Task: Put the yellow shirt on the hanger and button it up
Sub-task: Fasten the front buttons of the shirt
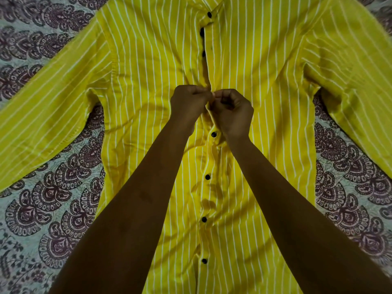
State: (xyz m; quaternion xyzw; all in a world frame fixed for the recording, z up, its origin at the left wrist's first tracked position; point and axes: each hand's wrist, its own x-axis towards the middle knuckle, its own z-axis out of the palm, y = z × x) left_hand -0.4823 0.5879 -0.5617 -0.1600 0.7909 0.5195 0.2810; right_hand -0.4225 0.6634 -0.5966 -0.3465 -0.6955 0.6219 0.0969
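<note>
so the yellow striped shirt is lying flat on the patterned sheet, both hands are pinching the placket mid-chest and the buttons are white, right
Not quite: the buttons are black, not white, as the head view shows. The rest holds: the yellow striped shirt lies flat on the patterned sheet, and the left hand and right hand pinch the placket mid-chest.

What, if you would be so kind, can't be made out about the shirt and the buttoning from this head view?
- Hanger: none shows; the yellow shirt covers its shoulders, and the collar is cut off by the top edge.
- Button being worked: hidden behind the left hand and right hand, whose fingers pinch the placket.
- Sleeve cuffs: cut off by the left and right edges.
- Hem: cut off by the bottom edge.
</note>
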